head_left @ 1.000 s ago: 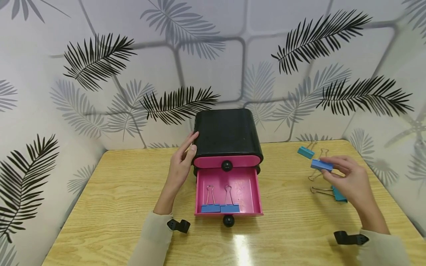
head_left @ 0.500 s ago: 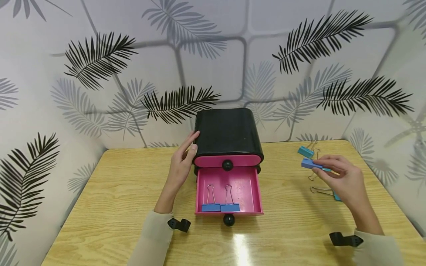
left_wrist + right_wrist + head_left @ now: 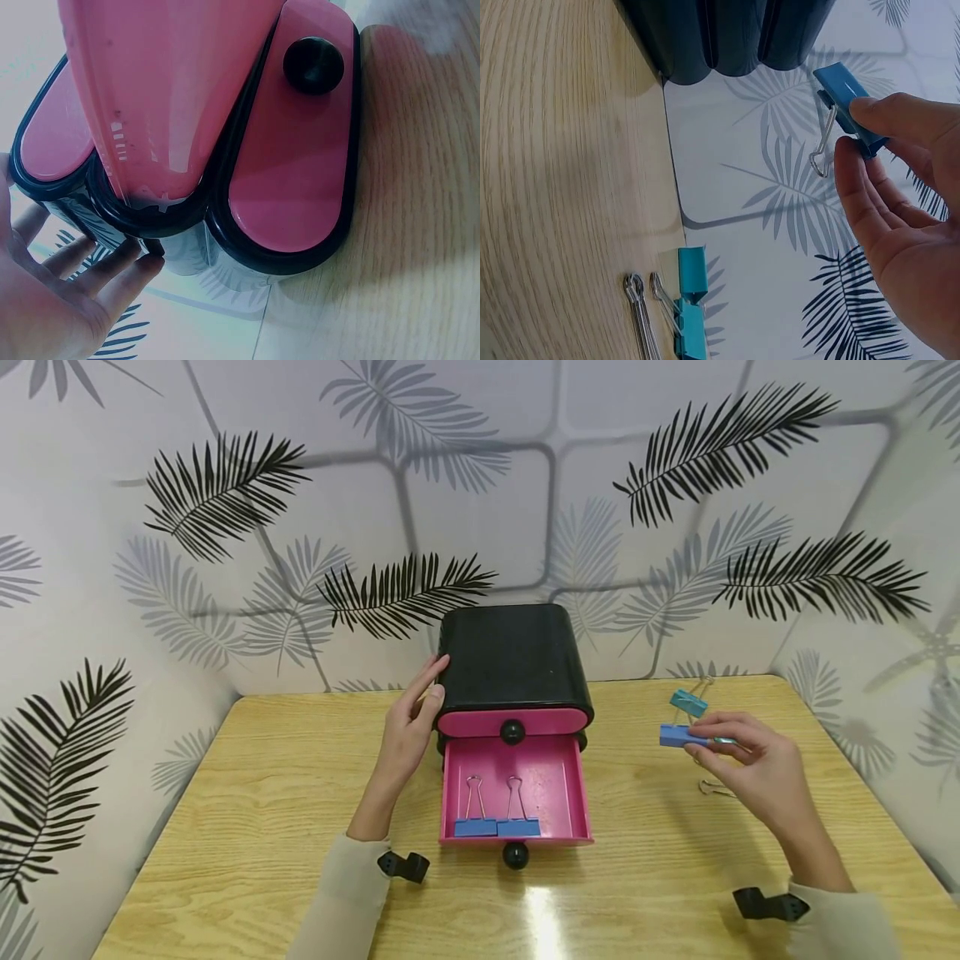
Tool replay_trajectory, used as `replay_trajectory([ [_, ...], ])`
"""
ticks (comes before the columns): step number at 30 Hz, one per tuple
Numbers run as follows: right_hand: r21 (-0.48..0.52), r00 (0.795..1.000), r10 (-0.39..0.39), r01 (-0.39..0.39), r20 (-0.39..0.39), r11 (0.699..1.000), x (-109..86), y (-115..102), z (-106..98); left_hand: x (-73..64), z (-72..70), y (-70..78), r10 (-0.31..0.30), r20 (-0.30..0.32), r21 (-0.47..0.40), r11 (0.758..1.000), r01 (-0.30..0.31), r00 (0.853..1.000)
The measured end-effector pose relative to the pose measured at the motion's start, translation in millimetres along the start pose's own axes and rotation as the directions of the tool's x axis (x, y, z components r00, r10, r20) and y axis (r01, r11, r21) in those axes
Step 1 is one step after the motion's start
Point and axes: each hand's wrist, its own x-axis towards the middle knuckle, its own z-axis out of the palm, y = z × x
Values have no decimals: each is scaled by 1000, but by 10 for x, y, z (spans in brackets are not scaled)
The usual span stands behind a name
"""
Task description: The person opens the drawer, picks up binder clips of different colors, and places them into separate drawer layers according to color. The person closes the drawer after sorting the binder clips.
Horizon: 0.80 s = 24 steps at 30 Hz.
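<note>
My right hand (image 3: pixel 761 768) pinches a blue binder clip (image 3: pixel 678 736) between thumb and fingers, above the table's right side. In the right wrist view, a wire handle hangs from that binder clip (image 3: pixel 846 97). My left hand (image 3: pixel 405 735) rests against the left side of a black drawer unit (image 3: pixel 513 656), its fingers extended along the casing in the left wrist view. The unit's middle pink drawer (image 3: pixel 558 777) is pulled out. Two blue binder clips, one on the left (image 3: pixel 476 827) and one on the right (image 3: pixel 518 827), stand side by side at its front, handles up.
A teal binder clip (image 3: pixel 688 702) lies on the wooden table (image 3: pixel 300 793) at the back right. Wire handles (image 3: pixel 716 787) of another clip show beside my right hand, which hides part of this group. A patterned wall (image 3: pixel 480 527) stands behind the table.
My right hand has moved left with the blue binder clip, towards the drawer unit. My left hand and the open drawer have stayed in place.
</note>
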Motion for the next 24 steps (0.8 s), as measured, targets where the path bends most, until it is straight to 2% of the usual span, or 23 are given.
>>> replay_trajectory([
  [12, 25, 998, -12, 10, 64, 1000, -44, -117, 117, -5, -20, -11, -6, 3, 5, 1000, 6, 1000],
  [24, 98, 992, -37, 26, 120, 995, -99, -169, 182, 13, -13, -32, 5, 8, -10, 1000, -5, 1000],
])
